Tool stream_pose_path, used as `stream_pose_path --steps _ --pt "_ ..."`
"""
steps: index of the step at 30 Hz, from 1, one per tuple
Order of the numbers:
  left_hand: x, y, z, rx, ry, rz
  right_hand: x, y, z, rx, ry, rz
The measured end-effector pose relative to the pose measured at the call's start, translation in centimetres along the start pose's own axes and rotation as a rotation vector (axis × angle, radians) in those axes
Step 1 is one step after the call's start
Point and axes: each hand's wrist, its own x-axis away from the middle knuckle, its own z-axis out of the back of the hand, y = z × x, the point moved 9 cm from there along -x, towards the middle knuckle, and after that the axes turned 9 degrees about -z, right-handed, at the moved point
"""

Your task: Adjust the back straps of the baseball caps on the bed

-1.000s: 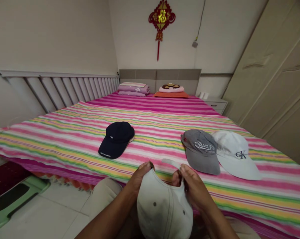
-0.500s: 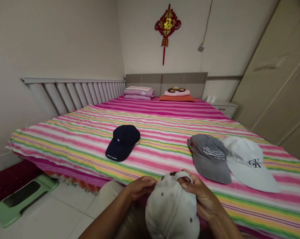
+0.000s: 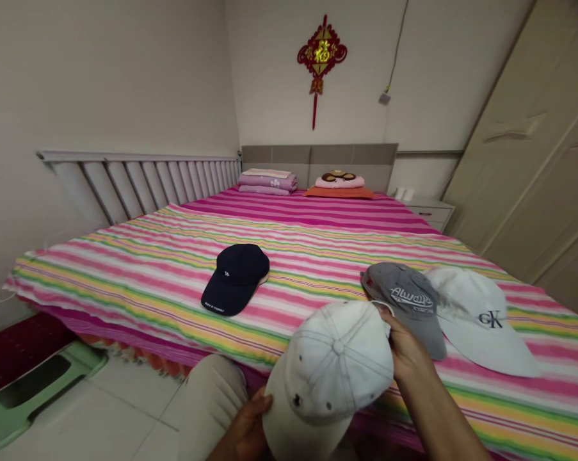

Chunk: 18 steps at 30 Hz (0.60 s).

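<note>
A pale off-white baseball cap (image 3: pixel 339 358) is held between my two hands above the near edge of the bed, its crown up and its brim toward me. My left hand (image 3: pixel 250 419) grips the brim at its left side, thumb on top. At the back of the cap, my right hand (image 3: pixel 401 349) is closed on the strap end; some of its fingers are hidden behind the cap. A navy cap (image 3: pixel 240 275) lies on the bed to the left. To the right, a grey cap (image 3: pixel 406 301) rests against a white cap (image 3: pixel 481 320) with dark letters.
A striped sheet (image 3: pixel 139 269) covers the bed. Folded bedding (image 3: pixel 267 182) and a pillow stack (image 3: pixel 339 184) lie by the headboard (image 3: pixel 289 155). Metal railing (image 3: pixel 139 186) runs along the left, with a green stool (image 3: pixel 43 390) on the floor. A nightstand (image 3: pixel 430 211) stands at the far right.
The off-white cap has been turned so its crown and brim show. My left hand has moved down to the brim; my right hand has shifted up and right with the back of the cap.
</note>
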Motion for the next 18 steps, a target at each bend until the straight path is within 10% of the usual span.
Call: stream_pose_path --steps 12,18 --pt "-3.1 17.3 -3.2 -0.113 0.227 -0.397 -2.2 0.7 8.2 0.046 0.223 0.075" --pt "-6.6 26.4 -9.1 -0.034 0.246 -0.602 -2.4 1.8 8.8 0.078 0.207 0.122"
